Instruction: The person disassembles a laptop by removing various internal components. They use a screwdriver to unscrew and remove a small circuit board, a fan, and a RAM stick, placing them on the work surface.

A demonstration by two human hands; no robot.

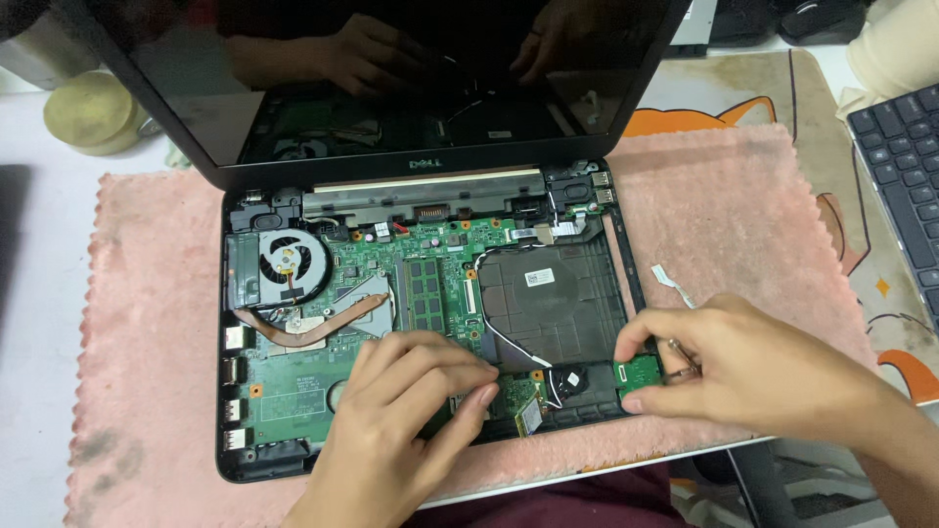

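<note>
An opened black laptop [626, 284] lies on a pink cloth, its green mainboard [293, 381], round fan [289, 264] and copper heat pipe [323, 328] exposed. My left hand [396, 430] rests on the front middle of the mainboard, fingertips pressing near a small card [528, 416] and black cables. My right hand [753, 367] pinches a small green circuit board [641, 372] at the front right corner of the case, between thumb and fingers. The dark screen [411, 68] stands tilted back and reflects both hands.
A pink cloth [147, 323] covers a desk mat with an orange cartoon print [704, 112]. A black keyboard [905, 186] lies at the right edge. A pale round object [88, 112] sits at the back left. A small white ribbon strip [670, 279] lies on the cloth.
</note>
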